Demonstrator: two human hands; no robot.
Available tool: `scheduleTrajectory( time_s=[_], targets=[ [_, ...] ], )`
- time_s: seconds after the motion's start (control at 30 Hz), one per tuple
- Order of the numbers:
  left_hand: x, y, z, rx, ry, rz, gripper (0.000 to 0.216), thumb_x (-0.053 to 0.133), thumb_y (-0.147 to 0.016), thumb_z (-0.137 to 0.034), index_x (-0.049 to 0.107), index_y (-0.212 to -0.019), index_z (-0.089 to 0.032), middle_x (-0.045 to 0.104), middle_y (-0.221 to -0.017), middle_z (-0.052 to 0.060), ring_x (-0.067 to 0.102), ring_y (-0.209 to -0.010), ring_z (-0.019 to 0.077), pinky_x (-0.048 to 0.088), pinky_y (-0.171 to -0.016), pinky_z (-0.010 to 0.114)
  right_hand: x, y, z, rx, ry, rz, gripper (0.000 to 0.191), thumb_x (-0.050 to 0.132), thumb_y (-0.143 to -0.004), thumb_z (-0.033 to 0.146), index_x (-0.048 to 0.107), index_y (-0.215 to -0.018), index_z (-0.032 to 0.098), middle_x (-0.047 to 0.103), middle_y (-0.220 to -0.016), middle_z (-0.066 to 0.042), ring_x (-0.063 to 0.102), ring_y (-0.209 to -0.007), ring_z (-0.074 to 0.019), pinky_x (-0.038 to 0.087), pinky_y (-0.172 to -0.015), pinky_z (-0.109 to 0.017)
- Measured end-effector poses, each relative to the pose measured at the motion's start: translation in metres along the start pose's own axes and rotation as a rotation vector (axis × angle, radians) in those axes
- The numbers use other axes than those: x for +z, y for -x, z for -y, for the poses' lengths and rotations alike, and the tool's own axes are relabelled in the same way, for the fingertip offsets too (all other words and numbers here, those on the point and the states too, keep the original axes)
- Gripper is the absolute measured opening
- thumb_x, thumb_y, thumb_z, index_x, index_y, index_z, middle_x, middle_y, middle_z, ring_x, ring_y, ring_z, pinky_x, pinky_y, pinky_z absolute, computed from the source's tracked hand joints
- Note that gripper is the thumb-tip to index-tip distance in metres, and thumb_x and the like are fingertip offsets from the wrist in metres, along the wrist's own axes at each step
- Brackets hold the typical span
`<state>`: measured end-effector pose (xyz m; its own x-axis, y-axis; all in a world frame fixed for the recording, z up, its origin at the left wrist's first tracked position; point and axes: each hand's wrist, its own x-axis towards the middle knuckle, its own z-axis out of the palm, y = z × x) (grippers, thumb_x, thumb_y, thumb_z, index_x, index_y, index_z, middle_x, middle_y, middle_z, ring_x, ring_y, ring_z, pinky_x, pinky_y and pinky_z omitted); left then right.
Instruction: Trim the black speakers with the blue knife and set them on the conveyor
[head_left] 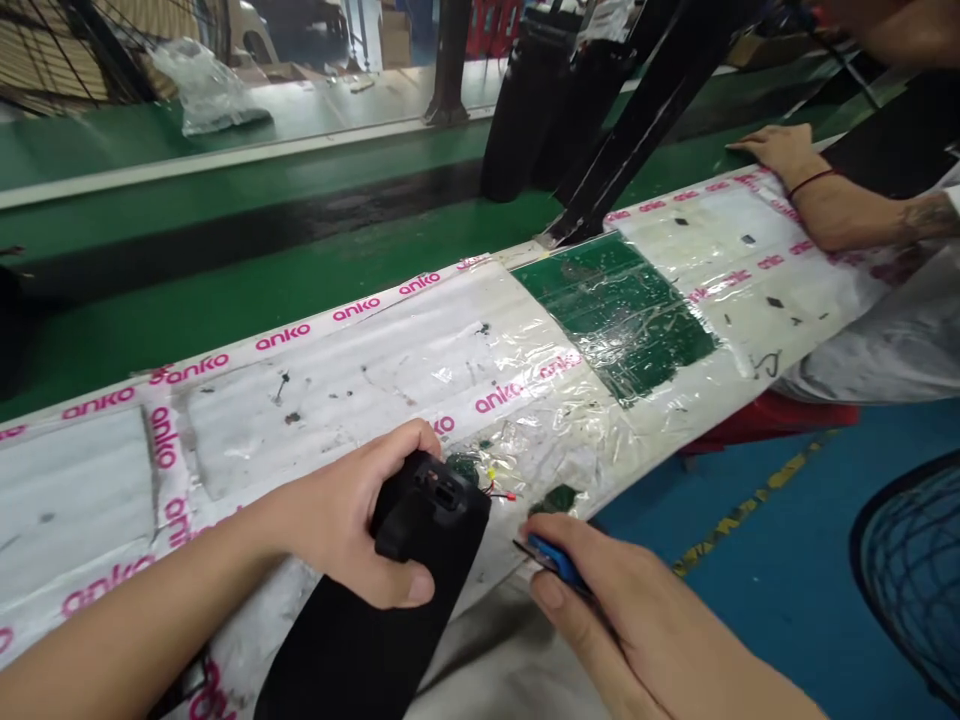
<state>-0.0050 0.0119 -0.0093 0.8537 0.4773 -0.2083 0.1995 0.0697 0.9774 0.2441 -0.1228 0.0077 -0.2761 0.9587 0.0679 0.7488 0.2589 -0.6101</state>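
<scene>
My left hand [360,520] is closed around a long black device housing [375,620]. Its near end tilts down toward my lap, and the upper end shows a recessed port. Beside that end, thin wires with a small red connector [510,496] and a yellow bit lie over the bench edge. My right hand [622,610] pinches a blue-handled tool [555,562] with a short dark pointed tip, like a cutter knife. The tip points toward the housing, with a gap between them. My right palm hides the rest of the tool.
The bench top [375,385] is covered with anko-printed sheeting and clear tape, with small scraps. A green conveyor belt [315,230] runs behind it, with black cylinders [525,110] beside a dark slanted post [637,120]. A co-worker's arm [847,200] rests at the right. A fan guard [915,560] stands lower right.
</scene>
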Motion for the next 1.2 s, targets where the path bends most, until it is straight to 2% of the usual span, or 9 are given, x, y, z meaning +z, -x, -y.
scheduleTrajectory(
  time_s=[0.07,0.13,0.43,0.53,0.63,0.7,0.87,1.2],
  targets=[
    [-0.002,-0.002,-0.002,-0.021,-0.004,0.039,0.056,0.083,-0.065,-0.036,0.045,-0.104,-0.024,0.061,-0.106,0.004,0.057,-0.092,0.0243,0.049,-0.078,0.035,-0.009,-0.005,-0.006,-0.191,0.304,-0.009,0.024,0.033,-0.112,0.028,0.051,-0.126,0.019,0.069,-0.087,-0.006,0.068,-0.066,-0.0233,0.052,-0.052,-0.034],
    [-0.002,-0.006,-0.002,-0.016,-0.023,0.045,0.055,0.083,-0.064,-0.037,0.045,-0.103,-0.024,0.058,-0.102,0.003,0.054,-0.092,0.0242,0.047,-0.077,0.034,-0.013,-0.011,-0.010,-0.275,0.424,0.016,0.026,0.032,-0.112,0.027,0.051,-0.126,0.016,0.068,-0.085,-0.006,0.066,-0.063,-0.0232,0.048,-0.047,-0.035],
    [-0.002,-0.007,0.000,-0.026,0.015,0.058,0.057,0.084,-0.062,-0.034,0.046,-0.103,-0.024,0.055,-0.096,0.001,0.052,-0.083,0.0203,0.044,-0.073,0.031,-0.005,-0.021,-0.014,-0.322,0.417,0.075,0.025,0.032,-0.112,0.024,0.051,-0.125,0.013,0.064,-0.082,-0.004,0.061,-0.062,-0.0212,0.042,-0.049,-0.035],
    [-0.002,-0.007,0.000,-0.040,0.018,0.063,0.058,0.084,-0.062,-0.033,0.046,-0.104,-0.024,0.056,-0.095,0.000,0.052,-0.081,0.0198,0.044,-0.071,0.031,0.001,-0.017,-0.016,-0.365,0.480,0.033,0.025,0.039,-0.104,0.012,0.052,-0.126,0.010,0.067,-0.084,-0.007,0.061,-0.064,-0.0232,0.044,-0.053,-0.036],
    [-0.001,-0.007,-0.001,-0.046,-0.003,0.043,0.057,0.084,-0.061,-0.034,0.047,-0.103,-0.024,0.055,-0.095,0.000,0.052,-0.083,0.0205,0.045,-0.073,0.031,0.006,-0.012,-0.016,-0.409,0.573,-0.036,0.038,0.040,-0.093,-0.001,0.052,-0.128,0.007,0.070,-0.088,-0.011,0.063,-0.069,-0.0263,0.047,-0.059,-0.040],
    [0.000,-0.007,-0.002,-0.040,-0.014,0.031,0.056,0.083,-0.062,-0.034,0.046,-0.102,-0.024,0.055,-0.095,0.000,0.051,-0.084,0.0207,0.045,-0.073,0.032,0.008,-0.009,-0.014,-0.395,0.573,-0.054,0.038,0.037,-0.094,-0.001,0.053,-0.128,0.006,0.071,-0.088,-0.011,0.062,-0.067,-0.0260,0.048,-0.059,-0.040],
    [0.004,-0.005,-0.002,-0.040,-0.003,0.033,0.055,0.081,-0.065,-0.033,0.043,-0.103,-0.025,0.057,-0.099,0.002,0.053,-0.088,0.0220,0.046,-0.077,0.033,0.009,-0.005,-0.007,-0.308,0.453,-0.065,0.026,0.037,-0.111,0.020,0.052,-0.128,0.007,0.068,-0.081,-0.007,0.061,-0.062,-0.0222,0.045,-0.050,-0.036],
    [0.007,-0.003,-0.001,-0.056,0.017,0.016,0.057,0.081,-0.065,-0.029,0.040,-0.104,-0.025,0.057,-0.106,0.003,0.054,-0.093,0.0226,0.046,-0.084,0.036,0.013,-0.007,-0.001,-0.273,0.479,-0.103,0.028,0.035,-0.112,0.024,0.054,-0.126,0.009,0.063,-0.075,-0.003,0.057,-0.054,-0.0214,0.041,-0.045,-0.035]
  ],
)
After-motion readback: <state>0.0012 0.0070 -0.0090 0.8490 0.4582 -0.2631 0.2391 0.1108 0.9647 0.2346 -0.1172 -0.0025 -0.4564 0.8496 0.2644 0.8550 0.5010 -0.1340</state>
